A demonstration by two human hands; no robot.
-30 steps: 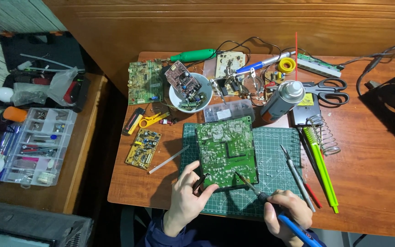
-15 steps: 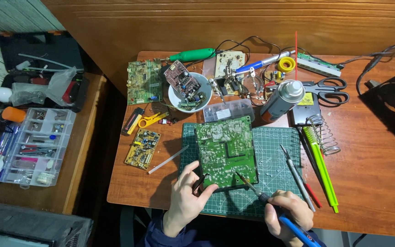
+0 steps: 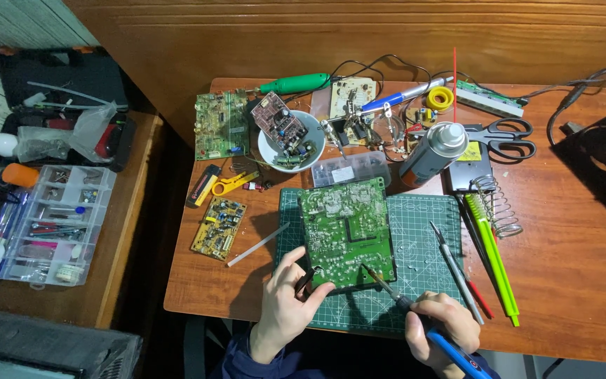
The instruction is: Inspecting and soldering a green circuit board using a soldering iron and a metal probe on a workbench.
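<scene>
There is a single view, from a camera worn on the person's head, looking almost straight down on a wooden table (image 3: 569, 281) from well above it. The far wall runs along the top edge of the picture; the person's left hand (image 3: 285, 309) and right hand (image 3: 440, 326) enter from the bottom edge, nearest the lens. The view is wide enough (no close-up) to take in a side bench (image 3: 117, 281) on the left. No second view shares the scene.

Bare tabletop (image 3: 583, 267) at right of frame offers passage; spray can (image 3: 432, 153), bowl (image 3: 268, 149) and scissors (image 3: 503, 137) crowd the upper centre beyond the green circuit board (image 3: 345, 231).
</scene>
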